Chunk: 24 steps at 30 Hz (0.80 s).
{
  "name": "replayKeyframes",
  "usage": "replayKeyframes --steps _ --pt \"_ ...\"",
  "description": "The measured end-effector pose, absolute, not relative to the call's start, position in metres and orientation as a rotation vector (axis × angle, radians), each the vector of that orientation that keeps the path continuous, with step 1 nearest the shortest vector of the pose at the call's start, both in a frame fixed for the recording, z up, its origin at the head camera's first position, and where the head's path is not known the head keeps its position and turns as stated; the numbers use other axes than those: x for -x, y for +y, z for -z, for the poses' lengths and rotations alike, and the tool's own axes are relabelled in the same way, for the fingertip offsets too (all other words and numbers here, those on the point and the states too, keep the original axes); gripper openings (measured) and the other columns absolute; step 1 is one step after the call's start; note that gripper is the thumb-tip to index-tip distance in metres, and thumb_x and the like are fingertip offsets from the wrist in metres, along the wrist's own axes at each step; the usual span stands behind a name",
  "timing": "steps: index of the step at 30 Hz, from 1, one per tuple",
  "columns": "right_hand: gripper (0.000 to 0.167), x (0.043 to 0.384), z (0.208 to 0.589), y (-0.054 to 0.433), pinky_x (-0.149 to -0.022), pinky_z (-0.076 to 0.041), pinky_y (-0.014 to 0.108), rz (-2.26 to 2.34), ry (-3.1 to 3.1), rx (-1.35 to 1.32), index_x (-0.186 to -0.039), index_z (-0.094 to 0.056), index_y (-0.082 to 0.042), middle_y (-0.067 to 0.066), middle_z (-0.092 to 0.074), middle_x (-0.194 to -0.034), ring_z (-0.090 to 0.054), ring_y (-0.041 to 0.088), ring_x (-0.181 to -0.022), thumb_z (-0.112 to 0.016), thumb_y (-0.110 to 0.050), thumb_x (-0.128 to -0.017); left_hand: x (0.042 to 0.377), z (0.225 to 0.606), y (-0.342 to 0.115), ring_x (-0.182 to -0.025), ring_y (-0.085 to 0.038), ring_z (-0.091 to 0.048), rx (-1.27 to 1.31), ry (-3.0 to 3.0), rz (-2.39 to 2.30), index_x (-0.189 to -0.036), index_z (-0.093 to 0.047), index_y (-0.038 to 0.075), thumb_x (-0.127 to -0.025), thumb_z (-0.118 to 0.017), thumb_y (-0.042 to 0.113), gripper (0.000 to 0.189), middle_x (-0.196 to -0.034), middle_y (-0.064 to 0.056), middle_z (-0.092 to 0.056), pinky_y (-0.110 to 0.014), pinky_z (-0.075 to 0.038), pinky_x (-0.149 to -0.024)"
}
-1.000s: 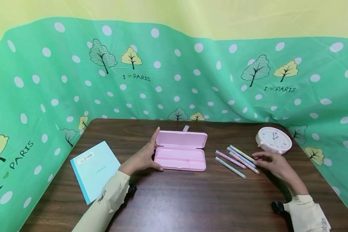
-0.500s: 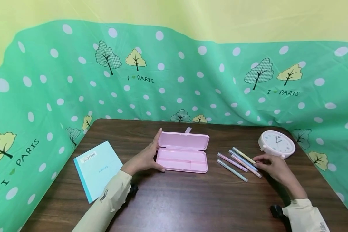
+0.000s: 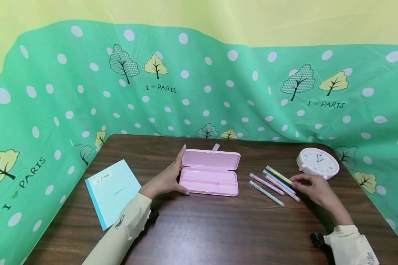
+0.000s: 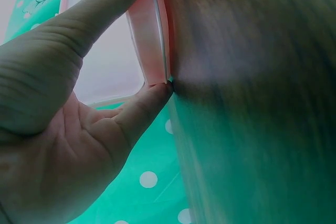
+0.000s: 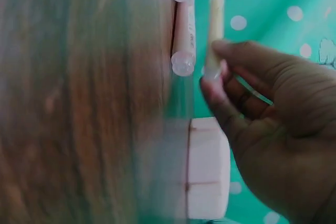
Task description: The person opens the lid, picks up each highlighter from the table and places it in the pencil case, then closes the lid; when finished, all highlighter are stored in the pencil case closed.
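A pink pencil case [image 3: 209, 188] lies with its lid up near the middle of the table in the head view. My left hand [image 3: 164, 181] holds its left end, thumb at the front edge and a finger up along the lid. In the right wrist view, my right hand [image 5: 283, 108] pinches the end of a yellow pen [image 5: 216, 19] between thumb and fingers. That pen is slightly raised at the held end. Beside it lie several more pens, including a blue one [image 3: 280, 183], a purple one [image 3: 266, 184] and a pale green one [image 3: 266, 193].
A white round clock [image 3: 318, 162] lies face up behind my right hand. On the left is a light blue notebook [image 3: 114, 195], partly under my left sleeve [image 3: 119, 228]. A green dotted cloth [image 3: 199, 81] hangs behind the dark wooden table [image 3: 212, 228].
My right hand has lifted the near end of the yellow pen a little off the others. My left hand stays at the pencil case. The head view has shifted slightly.
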State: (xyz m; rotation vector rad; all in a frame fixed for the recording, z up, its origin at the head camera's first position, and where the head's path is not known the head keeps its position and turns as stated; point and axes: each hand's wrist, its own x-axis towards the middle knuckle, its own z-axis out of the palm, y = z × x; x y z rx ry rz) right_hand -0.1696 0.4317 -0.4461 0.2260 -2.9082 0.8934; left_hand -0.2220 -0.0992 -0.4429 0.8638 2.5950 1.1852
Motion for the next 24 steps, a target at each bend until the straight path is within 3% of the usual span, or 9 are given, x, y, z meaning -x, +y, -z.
replayKeyframes --steps 3,9,17,24 --pt "0.008 0.169 0.44 0.424 -0.07 -0.046 0.019 -0.905 -2.873 -0.31 -0.106 -0.081 -0.001 0.011 -0.075 -0.103 -0.054 0.0 -0.085 -0.076 0.001 -0.099 0.222 0.442 -0.099 -0.136 -0.037 -0.052 -0.834 2.593 -1.169 -0.172 0.02 0.017 -0.074 -0.104 0.025 0.158 -0.155 -0.028 -0.046 -0.055 -0.043 -0.116" --pt "0.011 0.171 0.426 0.398 -0.071 -0.049 0.021 -0.923 -2.864 -0.451 -0.106 -0.082 -0.005 0.006 -0.075 -0.102 -0.058 -0.002 -0.087 -0.078 0.0 -0.098 0.222 0.442 -0.098 -0.137 -0.035 -0.051 -0.807 2.604 -1.142 -0.171 0.023 0.025 -0.075 -0.104 0.026 0.16 -0.157 -0.026 -0.045 -0.055 -0.042 -0.116" --pt "0.013 0.187 0.423 0.345 -0.072 -0.053 0.025 -1.033 -2.898 -0.54 -0.107 -0.081 -0.007 0.004 -0.074 -0.098 -0.062 0.007 -0.085 -0.079 0.001 -0.097 0.222 0.443 -0.1 -0.137 -0.035 -0.05 -0.835 2.596 -1.151 -0.171 0.022 0.024 -0.074 -0.104 0.027 0.159 -0.167 -0.025 -0.034 -0.055 -0.042 -0.116" --pt "0.011 0.193 0.432 0.308 -0.073 -0.056 0.026 -1.189 -2.882 -0.601 -0.104 -0.081 -0.008 0.001 -0.072 -0.097 -0.063 0.008 -0.084 -0.078 0.001 -0.098 0.23 0.452 -0.103 -0.14 -0.037 -0.049 -0.911 2.583 -1.181 -0.17 0.025 0.03 -0.074 -0.105 0.03 0.162 -0.174 -0.025 -0.021 -0.053 -0.039 -0.12"
